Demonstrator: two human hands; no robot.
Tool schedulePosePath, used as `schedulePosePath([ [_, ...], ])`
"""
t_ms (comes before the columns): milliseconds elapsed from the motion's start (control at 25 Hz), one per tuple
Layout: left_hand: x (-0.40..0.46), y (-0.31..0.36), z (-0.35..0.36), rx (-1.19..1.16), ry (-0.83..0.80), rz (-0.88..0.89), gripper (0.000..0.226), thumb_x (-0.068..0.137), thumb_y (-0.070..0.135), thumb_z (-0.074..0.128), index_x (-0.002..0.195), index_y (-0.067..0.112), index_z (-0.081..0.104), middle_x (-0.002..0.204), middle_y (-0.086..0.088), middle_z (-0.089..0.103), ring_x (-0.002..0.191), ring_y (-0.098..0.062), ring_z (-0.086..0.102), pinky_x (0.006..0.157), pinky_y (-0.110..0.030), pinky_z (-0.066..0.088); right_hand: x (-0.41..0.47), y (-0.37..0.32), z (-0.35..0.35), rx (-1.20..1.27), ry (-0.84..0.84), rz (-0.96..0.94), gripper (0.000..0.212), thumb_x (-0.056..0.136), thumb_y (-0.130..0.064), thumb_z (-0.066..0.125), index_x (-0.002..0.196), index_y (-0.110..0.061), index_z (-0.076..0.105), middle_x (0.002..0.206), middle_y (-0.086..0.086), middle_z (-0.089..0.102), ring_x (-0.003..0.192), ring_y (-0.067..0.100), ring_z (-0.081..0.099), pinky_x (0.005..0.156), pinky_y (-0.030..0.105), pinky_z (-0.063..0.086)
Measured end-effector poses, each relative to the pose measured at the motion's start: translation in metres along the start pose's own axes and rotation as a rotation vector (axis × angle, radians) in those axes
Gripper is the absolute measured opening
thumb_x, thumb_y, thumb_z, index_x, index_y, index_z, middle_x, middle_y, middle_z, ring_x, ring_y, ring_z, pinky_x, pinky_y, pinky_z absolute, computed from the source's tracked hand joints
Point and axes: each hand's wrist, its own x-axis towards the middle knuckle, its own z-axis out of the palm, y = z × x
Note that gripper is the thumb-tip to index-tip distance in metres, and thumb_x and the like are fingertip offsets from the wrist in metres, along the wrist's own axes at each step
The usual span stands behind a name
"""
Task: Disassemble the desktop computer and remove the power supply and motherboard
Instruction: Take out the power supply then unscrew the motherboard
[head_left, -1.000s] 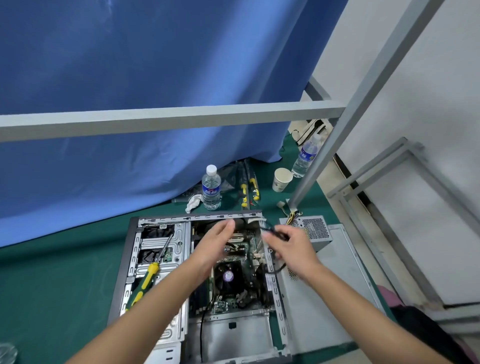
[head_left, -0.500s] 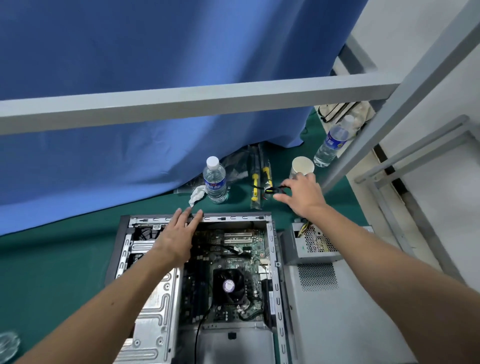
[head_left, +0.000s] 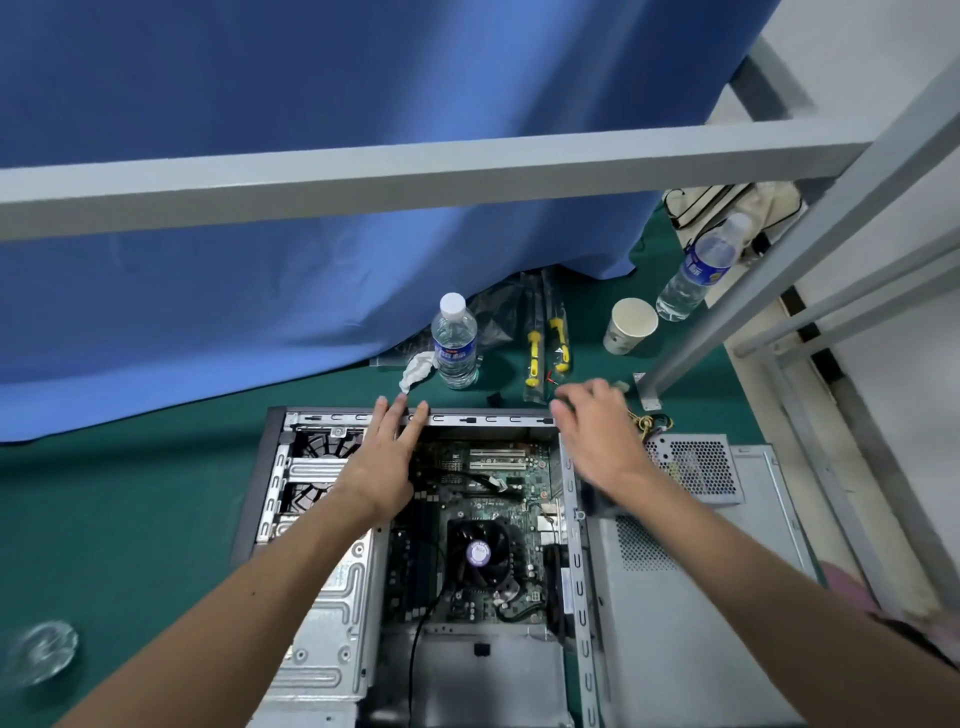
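The open computer case (head_left: 270, 499) lies flat on the green mat. Inside it sits the motherboard (head_left: 488, 519) with a black CPU fan (head_left: 480, 551). The grey power supply (head_left: 696, 467) rests outside the case, on the removed side panel (head_left: 691, 623) to the right. My left hand (head_left: 387, 457) lies flat, fingers spread, on the case's far rim. My right hand (head_left: 597, 431) hovers with loose fingers over the far right corner of the case and holds nothing. A small black cable piece (head_left: 493, 399) lies on the mat just beyond the case.
Behind the case stand a water bottle (head_left: 454, 343), two yellow-handled screwdrivers in bags (head_left: 545, 348), a paper cup (head_left: 628, 326) and a second bottle (head_left: 701, 270). A grey frame bar (head_left: 415, 176) crosses overhead; its post (head_left: 779, 270) stands at the right. A glass dish (head_left: 41, 652) sits far left.
My right hand carried a black cable out of the case to the mat beyond it, let it go, and drew back toward the case corner. My left hand moved to the far rim.
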Motion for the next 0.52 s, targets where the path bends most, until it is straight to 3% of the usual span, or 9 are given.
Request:
schedulePosePath([
  [80,-0.014,0.0,0.01,-0.141,0.096,0.013,0.094,0.081,-0.016,0.044,0.158,0.017,0.0,0.163,0.003,-0.017,0.15,-0.018,-0.012,0.117,-0.025,0.017,-0.031,-0.016,0.024,0.022,-0.059,-0.003,0.054,0.102,-0.04,0.036,0.149,-0.013,0.033,0.147,0.007,0.035,0.14,0.022,0.026,0.117,0.04,0.026],
  [160,-0.034,0.002,0.025,-0.169,0.185,0.027,0.089,0.083,-0.015,0.043,0.157,0.011,0.001,0.164,0.0,-0.013,0.151,-0.019,-0.007,0.121,-0.026,0.005,-0.052,-0.021,0.047,-0.059,-0.086,0.005,0.064,0.103,-0.037,0.036,0.156,-0.009,0.012,0.162,0.008,0.006,0.15,0.024,0.001,0.122,0.04,0.014],
  [240,-0.046,0.002,0.036,-0.17,0.256,0.027,0.085,0.085,-0.015,0.043,0.157,0.007,0.001,0.163,-0.005,-0.009,0.151,-0.021,-0.007,0.12,-0.027,-0.003,-0.06,-0.019,0.061,-0.124,-0.074,0.024,0.067,0.104,-0.035,0.036,0.156,-0.01,0.002,0.163,0.006,-0.015,0.149,0.021,-0.02,0.123,0.039,0.008],
  [400,-0.049,-0.012,0.041,-0.264,0.328,-0.06,0.086,0.083,-0.021,0.044,0.156,0.005,0.007,0.163,-0.005,0.002,0.151,-0.022,0.003,0.123,-0.035,0.009,-0.061,-0.018,0.074,-0.119,0.018,0.047,0.061,0.101,-0.03,0.039,0.156,-0.02,0.015,0.163,-0.001,-0.013,0.148,0.016,-0.019,0.118,0.042,0.019],
  [520,-0.054,-0.022,0.05,-0.179,0.361,0.005,0.082,0.082,-0.022,0.039,0.156,0.005,0.014,0.163,-0.008,0.009,0.15,-0.02,0.007,0.12,-0.028,0.001,-0.06,-0.016,0.077,-0.115,0.063,0.042,0.056,0.099,-0.027,0.042,0.152,-0.021,0.027,0.164,0.0,-0.004,0.15,0.015,-0.013,0.116,0.044,0.023],
])
